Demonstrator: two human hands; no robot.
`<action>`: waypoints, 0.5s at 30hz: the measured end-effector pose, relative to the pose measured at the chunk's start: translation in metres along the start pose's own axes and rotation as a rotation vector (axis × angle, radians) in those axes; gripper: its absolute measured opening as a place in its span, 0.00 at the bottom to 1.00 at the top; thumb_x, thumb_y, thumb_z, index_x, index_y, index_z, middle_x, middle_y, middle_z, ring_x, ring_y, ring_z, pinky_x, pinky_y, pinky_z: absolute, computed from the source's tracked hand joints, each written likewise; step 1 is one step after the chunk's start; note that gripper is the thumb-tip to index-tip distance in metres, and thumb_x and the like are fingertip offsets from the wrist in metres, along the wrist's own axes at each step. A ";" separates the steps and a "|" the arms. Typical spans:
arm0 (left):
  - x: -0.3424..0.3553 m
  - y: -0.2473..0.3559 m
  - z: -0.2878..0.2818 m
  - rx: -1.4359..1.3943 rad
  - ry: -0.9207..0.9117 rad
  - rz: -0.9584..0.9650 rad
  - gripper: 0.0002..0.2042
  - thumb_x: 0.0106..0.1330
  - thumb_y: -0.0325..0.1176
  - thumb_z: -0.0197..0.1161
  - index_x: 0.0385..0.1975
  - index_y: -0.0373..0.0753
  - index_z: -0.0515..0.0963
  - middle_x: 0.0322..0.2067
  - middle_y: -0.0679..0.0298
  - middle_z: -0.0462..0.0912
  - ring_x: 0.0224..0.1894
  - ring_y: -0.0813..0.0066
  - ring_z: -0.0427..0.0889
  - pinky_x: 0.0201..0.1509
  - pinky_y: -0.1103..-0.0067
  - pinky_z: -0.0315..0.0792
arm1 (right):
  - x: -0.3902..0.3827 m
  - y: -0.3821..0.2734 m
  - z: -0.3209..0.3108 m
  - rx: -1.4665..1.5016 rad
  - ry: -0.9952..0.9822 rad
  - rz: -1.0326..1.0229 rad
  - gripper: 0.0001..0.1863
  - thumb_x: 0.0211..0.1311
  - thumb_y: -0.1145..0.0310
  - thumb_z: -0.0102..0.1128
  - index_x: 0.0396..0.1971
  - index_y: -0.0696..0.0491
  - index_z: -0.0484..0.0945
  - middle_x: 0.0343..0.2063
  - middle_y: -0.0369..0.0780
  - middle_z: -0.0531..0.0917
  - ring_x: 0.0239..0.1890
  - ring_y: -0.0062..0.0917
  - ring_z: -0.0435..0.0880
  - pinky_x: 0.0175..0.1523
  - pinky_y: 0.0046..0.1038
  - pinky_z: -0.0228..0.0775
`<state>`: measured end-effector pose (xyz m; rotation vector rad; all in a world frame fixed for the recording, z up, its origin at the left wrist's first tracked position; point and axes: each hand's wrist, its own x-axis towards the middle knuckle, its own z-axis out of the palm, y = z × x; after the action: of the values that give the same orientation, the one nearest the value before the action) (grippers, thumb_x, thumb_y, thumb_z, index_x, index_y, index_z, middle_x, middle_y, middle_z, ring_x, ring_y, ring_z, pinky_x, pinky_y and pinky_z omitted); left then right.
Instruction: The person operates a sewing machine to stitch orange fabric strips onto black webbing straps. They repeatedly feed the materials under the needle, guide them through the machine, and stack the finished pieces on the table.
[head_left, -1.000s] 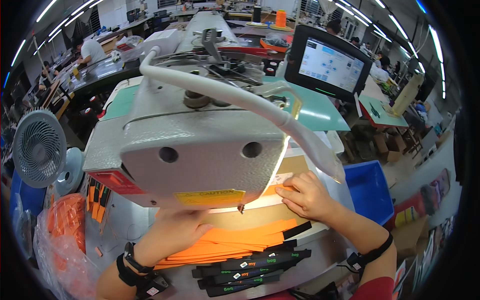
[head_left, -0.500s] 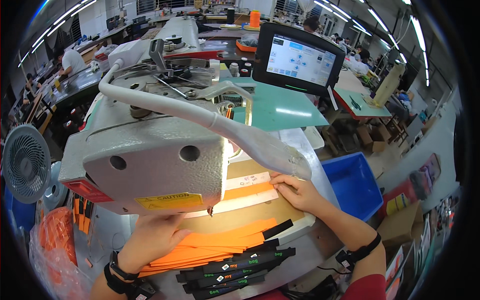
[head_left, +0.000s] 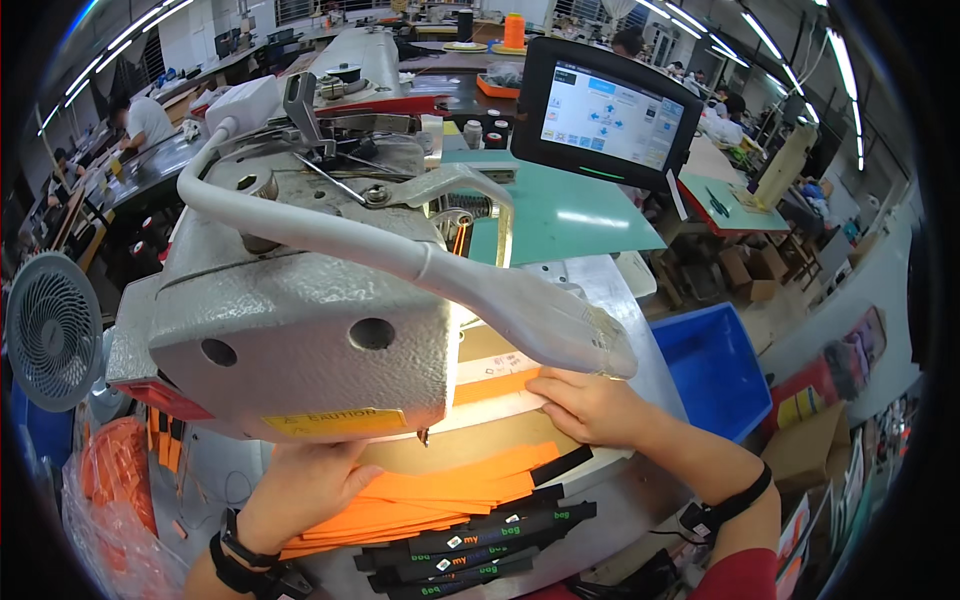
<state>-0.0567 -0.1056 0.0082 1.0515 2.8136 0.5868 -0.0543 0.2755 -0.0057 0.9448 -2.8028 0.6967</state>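
A grey sewing machine head point(head_left: 290, 355) hangs over a tan board point(head_left: 430, 455) with pale bands point(head_left: 470, 413) and an orange strip point(head_left: 485, 386). My right hand point(head_left: 585, 408) has curled fingers pinching the strip's right end, under the lamp's white arm point(head_left: 500, 310). My left hand point(head_left: 315, 480) lies under the machine's lower left edge, thumb out beside a pile of orange strips point(head_left: 430, 490); its other fingers are mostly hidden. Black straps point(head_left: 470, 545) are stacked in front of the pile.
A blue bin point(head_left: 710, 370) stands right of the table point(head_left: 640, 320), below a control screen point(head_left: 605, 115). At left are a fan point(head_left: 55, 330) and bagged orange material point(head_left: 115, 480). Other people point(head_left: 140, 125) sit or stand at benches behind.
The view has turned right, so the machine appears farther left. More of the strip and pale bands shows beside my right hand. Both hands have stayed near the same spots on the work.
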 end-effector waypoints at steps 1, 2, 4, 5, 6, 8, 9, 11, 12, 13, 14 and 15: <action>0.000 0.001 0.000 0.000 -0.006 -0.002 0.26 0.65 0.42 0.67 0.62 0.40 0.75 0.55 0.53 0.80 0.59 0.50 0.77 0.65 0.59 0.67 | 0.004 -0.004 -0.003 0.002 -0.022 0.010 0.21 0.57 0.71 0.65 0.53 0.53 0.84 0.50 0.46 0.82 0.56 0.46 0.77 0.60 0.43 0.67; 0.000 0.001 0.000 -0.004 -0.003 -0.004 0.26 0.65 0.42 0.67 0.61 0.39 0.75 0.55 0.53 0.80 0.59 0.50 0.77 0.65 0.59 0.67 | 0.005 -0.004 -0.001 0.019 -0.041 0.023 0.21 0.57 0.71 0.65 0.53 0.53 0.84 0.51 0.47 0.81 0.57 0.48 0.76 0.61 0.44 0.67; -0.001 0.000 0.001 -0.014 0.002 -0.010 0.26 0.65 0.42 0.67 0.61 0.39 0.76 0.55 0.53 0.81 0.59 0.50 0.76 0.65 0.59 0.67 | 0.008 -0.004 0.005 0.058 -0.083 0.049 0.22 0.58 0.70 0.65 0.54 0.53 0.83 0.54 0.49 0.80 0.60 0.51 0.75 0.63 0.46 0.67; -0.001 0.001 0.001 -0.013 0.008 -0.005 0.25 0.65 0.42 0.67 0.61 0.40 0.76 0.55 0.53 0.81 0.60 0.50 0.76 0.65 0.59 0.67 | 0.012 -0.007 0.004 0.041 -0.065 0.020 0.19 0.60 0.70 0.64 0.53 0.54 0.83 0.51 0.47 0.81 0.57 0.47 0.77 0.60 0.43 0.70; -0.001 0.002 0.000 -0.011 0.013 0.000 0.25 0.65 0.42 0.67 0.61 0.40 0.76 0.54 0.53 0.81 0.60 0.50 0.76 0.65 0.58 0.66 | 0.016 -0.011 0.000 0.024 -0.046 -0.009 0.16 0.63 0.71 0.63 0.51 0.55 0.82 0.48 0.45 0.82 0.53 0.44 0.80 0.57 0.39 0.73; -0.001 0.003 -0.002 -0.006 0.015 -0.001 0.25 0.65 0.42 0.67 0.61 0.41 0.76 0.55 0.54 0.80 0.60 0.50 0.76 0.66 0.58 0.66 | 0.015 -0.008 -0.001 0.041 -0.023 0.026 0.15 0.64 0.69 0.64 0.50 0.55 0.83 0.48 0.46 0.82 0.51 0.44 0.81 0.56 0.39 0.74; -0.001 0.002 0.000 -0.008 0.007 -0.009 0.25 0.65 0.42 0.68 0.61 0.41 0.76 0.55 0.54 0.80 0.60 0.50 0.76 0.66 0.58 0.65 | 0.005 0.004 0.004 0.079 -0.024 0.093 0.17 0.63 0.66 0.65 0.50 0.54 0.84 0.51 0.49 0.81 0.53 0.49 0.78 0.58 0.43 0.72; 0.000 0.002 0.000 -0.010 0.010 -0.009 0.26 0.65 0.42 0.68 0.62 0.42 0.75 0.55 0.54 0.80 0.61 0.50 0.75 0.66 0.57 0.64 | 0.000 0.007 0.004 0.127 0.030 0.206 0.14 0.63 0.64 0.67 0.46 0.53 0.87 0.51 0.51 0.81 0.51 0.53 0.78 0.59 0.47 0.71; 0.001 0.002 -0.001 -0.008 0.016 0.000 0.26 0.65 0.42 0.68 0.62 0.42 0.75 0.56 0.55 0.80 0.61 0.50 0.75 0.67 0.57 0.64 | 0.001 0.006 0.001 0.059 0.038 0.154 0.13 0.63 0.67 0.66 0.46 0.55 0.86 0.48 0.49 0.82 0.50 0.49 0.79 0.58 0.44 0.72; 0.000 0.003 -0.002 -0.005 0.019 0.005 0.26 0.65 0.42 0.68 0.63 0.43 0.75 0.56 0.55 0.80 0.61 0.50 0.74 0.67 0.57 0.64 | 0.002 0.003 -0.002 -0.004 0.044 0.101 0.12 0.63 0.70 0.66 0.46 0.56 0.85 0.45 0.46 0.82 0.48 0.45 0.81 0.56 0.40 0.73; 0.000 0.003 -0.002 0.002 0.033 0.015 0.27 0.64 0.42 0.68 0.63 0.43 0.75 0.56 0.55 0.80 0.62 0.50 0.74 0.67 0.57 0.64 | 0.003 0.000 -0.004 -0.067 0.051 0.047 0.12 0.63 0.74 0.65 0.46 0.58 0.83 0.42 0.44 0.82 0.47 0.40 0.82 0.54 0.37 0.74; 0.000 0.003 -0.002 0.009 0.046 0.024 0.27 0.64 0.42 0.68 0.63 0.43 0.74 0.56 0.55 0.79 0.62 0.50 0.74 0.67 0.57 0.64 | 0.006 -0.002 -0.005 -0.048 0.043 0.054 0.11 0.63 0.74 0.65 0.45 0.58 0.83 0.42 0.44 0.82 0.46 0.41 0.82 0.54 0.36 0.74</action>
<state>-0.0553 -0.1042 0.0109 1.0890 2.8494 0.6093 -0.0580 0.2730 0.0006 0.8385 -2.8034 0.6460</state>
